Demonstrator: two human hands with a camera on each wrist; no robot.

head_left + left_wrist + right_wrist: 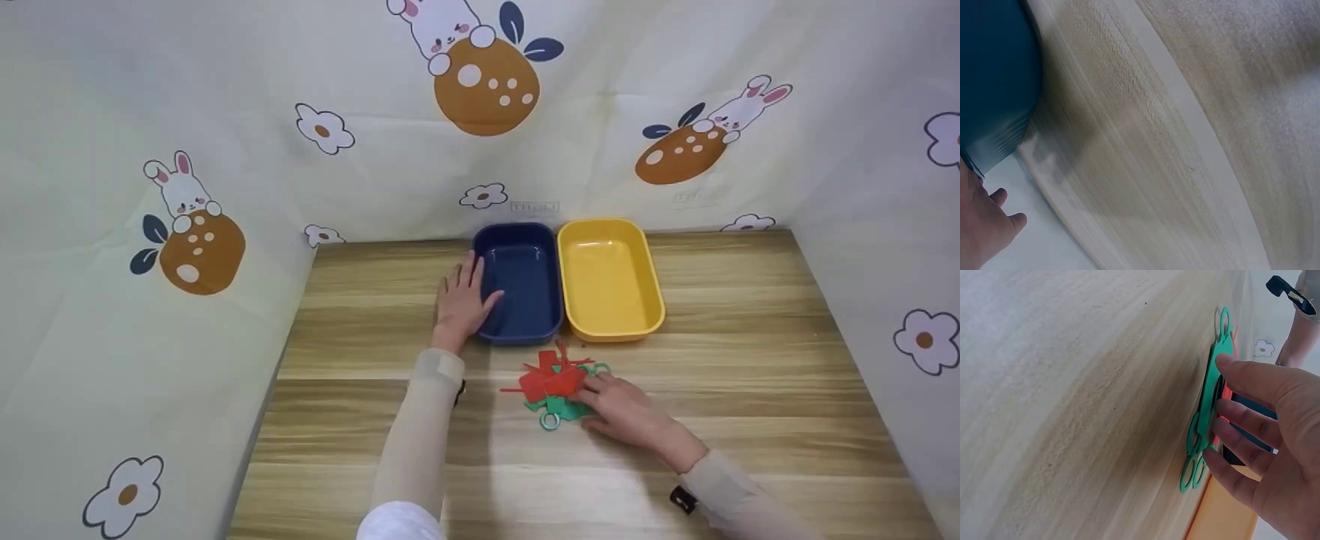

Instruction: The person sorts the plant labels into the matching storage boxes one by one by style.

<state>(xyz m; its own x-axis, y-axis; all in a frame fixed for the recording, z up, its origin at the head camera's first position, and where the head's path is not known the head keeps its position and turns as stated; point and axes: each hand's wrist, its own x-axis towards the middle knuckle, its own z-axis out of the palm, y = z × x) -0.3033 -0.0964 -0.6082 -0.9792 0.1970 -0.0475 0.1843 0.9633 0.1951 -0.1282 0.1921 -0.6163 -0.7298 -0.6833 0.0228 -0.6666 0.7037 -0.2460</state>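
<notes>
My left hand (460, 301) rests against the left side of a dark blue plastic tray (517, 340), fingers straight and thumb over its rim. In front of the trays lies a small pile of flat plastic pieces. Red pieces (556, 383) with thin straight prongs lie on top; green pieces (554, 406) with ring-shaped loops show beneath and around them. At the pile's right side, my right hand (628, 412) reaches in with loosely bent fingers. In the right wrist view, its thumb and fingertips are at a green piece (1212, 385), with a gap between them.
A yellow plastic tray (658, 319) stands directly right of the blue one. Both sit at the back of a wood-grain table (360, 420). A pale curtain (390, 172) printed with rabbits and flowers encloses the back and sides.
</notes>
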